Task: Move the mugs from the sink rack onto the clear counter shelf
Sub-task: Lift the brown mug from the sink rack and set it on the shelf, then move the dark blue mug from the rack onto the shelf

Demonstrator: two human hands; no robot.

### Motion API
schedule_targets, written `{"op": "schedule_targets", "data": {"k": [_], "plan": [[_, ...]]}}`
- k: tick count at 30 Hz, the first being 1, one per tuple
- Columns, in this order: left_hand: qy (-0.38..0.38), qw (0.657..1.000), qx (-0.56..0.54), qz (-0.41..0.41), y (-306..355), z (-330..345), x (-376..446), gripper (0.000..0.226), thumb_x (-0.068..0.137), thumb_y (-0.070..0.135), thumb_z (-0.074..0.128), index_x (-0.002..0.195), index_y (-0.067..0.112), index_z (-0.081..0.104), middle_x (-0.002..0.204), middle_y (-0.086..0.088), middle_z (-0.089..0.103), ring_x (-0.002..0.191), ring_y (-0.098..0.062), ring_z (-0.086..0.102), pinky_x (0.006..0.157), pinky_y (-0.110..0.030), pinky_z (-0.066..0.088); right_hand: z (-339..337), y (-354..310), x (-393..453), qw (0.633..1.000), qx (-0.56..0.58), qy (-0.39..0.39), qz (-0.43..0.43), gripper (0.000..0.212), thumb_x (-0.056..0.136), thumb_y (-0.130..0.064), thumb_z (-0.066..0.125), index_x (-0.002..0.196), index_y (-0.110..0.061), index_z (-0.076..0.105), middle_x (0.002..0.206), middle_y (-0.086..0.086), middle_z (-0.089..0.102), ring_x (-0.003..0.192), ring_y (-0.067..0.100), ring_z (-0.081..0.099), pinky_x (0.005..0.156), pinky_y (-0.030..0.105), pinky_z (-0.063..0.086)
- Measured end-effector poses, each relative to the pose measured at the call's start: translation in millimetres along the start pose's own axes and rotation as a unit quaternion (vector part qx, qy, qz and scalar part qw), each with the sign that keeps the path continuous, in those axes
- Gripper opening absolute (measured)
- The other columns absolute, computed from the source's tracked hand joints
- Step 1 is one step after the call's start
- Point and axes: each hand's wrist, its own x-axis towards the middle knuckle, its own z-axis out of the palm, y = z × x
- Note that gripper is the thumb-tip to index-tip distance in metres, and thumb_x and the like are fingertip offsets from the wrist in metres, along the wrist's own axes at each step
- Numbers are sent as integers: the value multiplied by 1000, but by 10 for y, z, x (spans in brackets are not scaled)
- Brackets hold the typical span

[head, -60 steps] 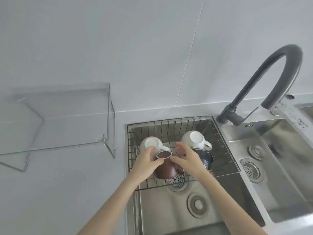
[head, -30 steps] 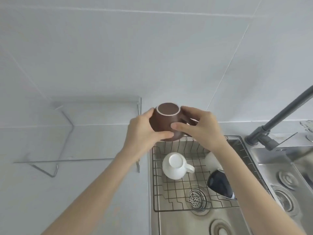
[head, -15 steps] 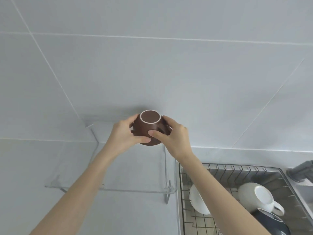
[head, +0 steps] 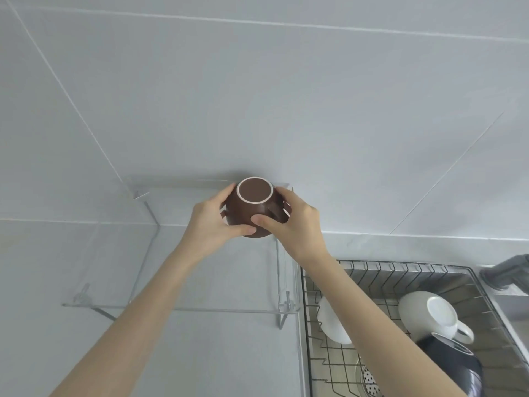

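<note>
The clear shelf [head: 177,285] stands on the surface [head: 43,282], under and to the left of both hands. The left hand [head: 211,224] is clamped on the left side of the brown mug [head: 252,213], with its thumb across the front. The mug is upside down, its base facing up, so its long axis is almost vertical. It is over the far right corner of the shelf top; I cannot tell if its rim already touches the plate or is just above it. The right hand [head: 292,227] is clamped on the right side of the mug, where the handle is, and its thumb meets the left thumb at the front. Both hands are equally near, so the coming move is, I think, straight down and then a release. To the right of the right hand, the rack [head: 400,270] holds a white mug [head: 429,313], a dark mug [head: 452,365] and another white one [head: 332,322], partly hidden behind the forearm.
</note>
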Motion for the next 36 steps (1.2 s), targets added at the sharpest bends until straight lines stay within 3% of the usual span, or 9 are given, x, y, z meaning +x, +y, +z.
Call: {"op": "schedule_targets", "data": {"k": [4, 8, 11, 14, 17, 21, 25, 29, 36], "plan": [[-2, 993, 121, -4, 155, 27, -21, 79, 58, 14, 80, 128, 22, 44, 119, 7, 57, 114, -14, 51, 83, -8, 35, -57, -47, -7, 1000, -1, -21, 9, 49, 74, -21, 71, 118, -17, 53, 103, -10, 57, 93, 1, 52, 70, -6, 34], [76, 975, 205, 45, 523, 282, -198, 83, 67, 16, 74, 138, 11, 31, 148, -9, 32, 137, -23, 30, 103, -20, 21, -429, -60, -69, 998, 34, 3, 58, 47, 85, -30, 58, 129, -17, 46, 129, -3, 53, 119, 12, 48, 91, 13, 35], [108, 969, 150, 165, 812, 639, -502, 58, 71, 16, 68, 126, 11, 48, 135, -8, 49, 125, -19, 44, 103, -23, 31, -873, -8, -272, 996, 45, 33, 69, 36, 90, -24, 50, 125, -17, 51, 127, -3, 56, 113, 7, 50, 89, 13, 35], [28, 976, 82, 198, 946, 1133, -800, 45, 73, 19, 65, 117, 14, 56, 121, -1, 61, 110, -4, 50, 96, -16, 38, -1351, 218, -599, 993, 23, 56, 105, 30, 90, -22, 49, 118, -17, 57, 118, -4, 61, 108, 8, 54, 90, 16, 38], [-103, 989, 30, 104, 862, 1591, -985, 47, 74, 24, 68, 119, 19, 56, 120, 4, 62, 110, -2, 53, 97, -23, 42, -1716, 553, -940, 984, 9, 75, 161, 22, 88, -23, 51, 106, -21, 63, 109, 1, 67, 106, 16, 59, 95, 30, 43], [-235, 970, 13, -52, 624, 2314, -1197, 58, 73, 31, 70, 126, 20, 50, 129, 1, 57, 119, -10, 52, 101, -26, 40, -2213, 1104, -1483, 961, -54, 92, 254, 17, 85, -22, 56, 98, -21, 66, 96, 2, 68, 100, 21, 60, 84, 28, 40], [-300, 941, 10, -153, 425, 2835, -1391, 77, 72, 36, 69, 137, 14, 34, 144, -5, 43, 130, -17, 41, 102, -28, 35, -2400, 1450, -1800, 938, -108, 45, 327, 26, 84, -25, 56, 105, -12, 65, 100, 4, 65, 97, 21, 57, 81, 28, 36], [-313, 931, -8, -187, 349, 3219, -1449, 72, 70, 32, 72, 131, 13, 38, 125, 11, 48, 115, -11, 48, 86, -23, 40, -2460, 1750, -2002, 915, -121, 57, 381, 34, 81, -33, 61, 106, -9, 64, 97, 7, 67, 87, 22, 58, 75, 28, 38], [-268, 942, 6, -201, 213, 3551, -1409, 79, 53, 35, 79, 122, 16, 47, 121, -2, 61, 110, -21, 56, 78, -25, 45, -2468, 1946, -2117, 907, -81, 49, 409, 37, 83, -43, 56, 109, -16, 57, 101, 4, 60, 93, 20, 55, 78, 26, 37]]}}
